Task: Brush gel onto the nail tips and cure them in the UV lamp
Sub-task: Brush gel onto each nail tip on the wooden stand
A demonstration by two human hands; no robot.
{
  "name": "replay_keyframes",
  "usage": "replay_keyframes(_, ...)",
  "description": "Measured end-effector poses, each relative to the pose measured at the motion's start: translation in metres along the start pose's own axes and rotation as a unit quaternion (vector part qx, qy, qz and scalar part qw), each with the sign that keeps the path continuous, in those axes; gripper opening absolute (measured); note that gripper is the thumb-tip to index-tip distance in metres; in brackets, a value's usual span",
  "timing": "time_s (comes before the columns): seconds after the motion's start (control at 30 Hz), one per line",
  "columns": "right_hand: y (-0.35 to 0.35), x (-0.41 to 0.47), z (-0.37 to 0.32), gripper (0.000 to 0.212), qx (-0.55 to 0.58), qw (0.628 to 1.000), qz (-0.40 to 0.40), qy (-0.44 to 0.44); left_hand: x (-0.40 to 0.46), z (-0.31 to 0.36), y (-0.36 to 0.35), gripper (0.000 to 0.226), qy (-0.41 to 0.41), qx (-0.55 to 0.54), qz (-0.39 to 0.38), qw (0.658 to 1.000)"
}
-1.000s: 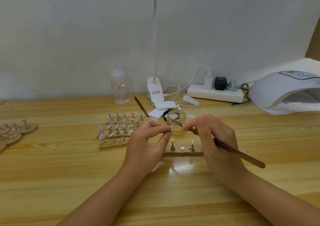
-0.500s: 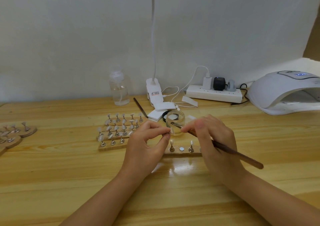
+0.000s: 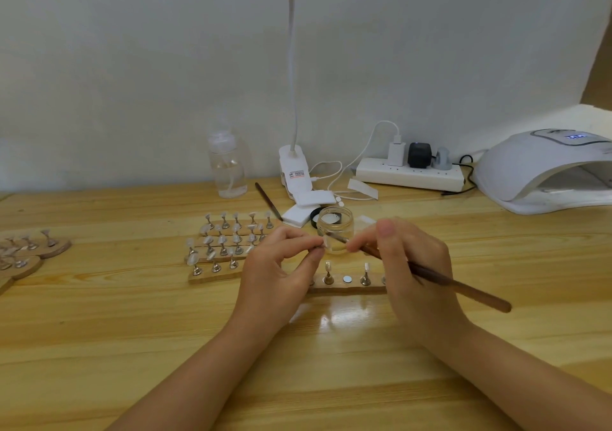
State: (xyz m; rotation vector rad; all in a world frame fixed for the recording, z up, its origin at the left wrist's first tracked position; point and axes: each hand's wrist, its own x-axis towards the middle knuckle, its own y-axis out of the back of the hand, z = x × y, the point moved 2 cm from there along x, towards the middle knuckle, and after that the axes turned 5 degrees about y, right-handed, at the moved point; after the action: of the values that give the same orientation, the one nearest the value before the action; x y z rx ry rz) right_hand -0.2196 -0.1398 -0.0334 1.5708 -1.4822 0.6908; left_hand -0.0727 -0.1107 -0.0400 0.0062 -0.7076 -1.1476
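My left hand (image 3: 281, 265) pinches a small nail tip on its metal stand (image 3: 323, 243) between thumb and fingers, lifted above the wooden holder strip (image 3: 347, 285). My right hand (image 3: 410, 265) grips a brown gel brush (image 3: 457, 286), whose bristle end touches the held nail tip. Two more nail tips on stands (image 3: 328, 270) (image 3: 366, 271) stay on the strip, with a bare magnet (image 3: 346, 278) between them. A clear glass gel jar (image 3: 335, 225) stands just behind my fingers. The white UV lamp (image 3: 543, 172) sits at the far right, its display lit.
Wooden strips with several nail tips on stands (image 3: 228, 242) lie left of my hands, and round wooden holders (image 3: 29, 252) at the left edge. A clear bottle (image 3: 227, 165), spare brush (image 3: 268, 200), white pads (image 3: 308, 205), lamp clip (image 3: 294, 172) and power strip (image 3: 410, 174) line the back.
Both hands stay nearly in place; the brush tip keeps working across the held nail tip with small strokes. The view has shifted slightly.
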Motion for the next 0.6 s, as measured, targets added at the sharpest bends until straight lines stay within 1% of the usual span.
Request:
replay_keyframes(0.1,-0.0015,-0.0013,0.0021,0.050,0.010,1.000,-0.009,-0.026,-0.0002,-0.0003,-0.0001,0.032,0.002,-0.004,-0.007,1.000)
replay_keyframes(0.17,0.0004,-0.0019,0.0019,0.052,0.017,0.999,-0.001,-0.027,0.0000,-0.0004,-0.0003,0.033,0.002,-0.005,-0.006,1.000)
replay_keyframes(0.23,0.0007,-0.0010,0.0005,0.048,0.002,1.000,-0.002,-0.015,0.0005,-0.0010,-0.0003,0.033,0.005,-0.006,-0.006,1.000)
replay_keyframes(0.3,-0.0006,-0.0008,0.0006,0.045,-0.009,1.000,-0.015,-0.022,0.0008,-0.0015,-0.0003,0.033,0.008,-0.005,-0.009,1.000)
replay_keyframes(0.37,0.0000,-0.0018,0.0007,0.043,0.005,0.999,-0.014,-0.040,0.0005,-0.0013,-0.0004,0.034,0.005,-0.003,-0.010,1.000)
replay_keyframes(0.43,0.0021,-0.0015,-0.0003,0.040,0.007,0.999,-0.003,-0.031,0.0003,-0.0010,-0.0006,0.035,0.003,-0.003,-0.009,1.000)
replay_keyframes(0.5,0.0018,-0.0004,-0.0011,0.041,-0.006,1.000,-0.008,-0.017,0.0003,-0.0011,-0.0006,0.035,0.002,-0.003,-0.008,1.000)
replay_keyframes(0.6,-0.0005,-0.0024,0.0017,0.045,0.016,0.999,-0.021,-0.045,0.0006,-0.0020,-0.0005,0.035,0.000,-0.002,-0.011,1.000)
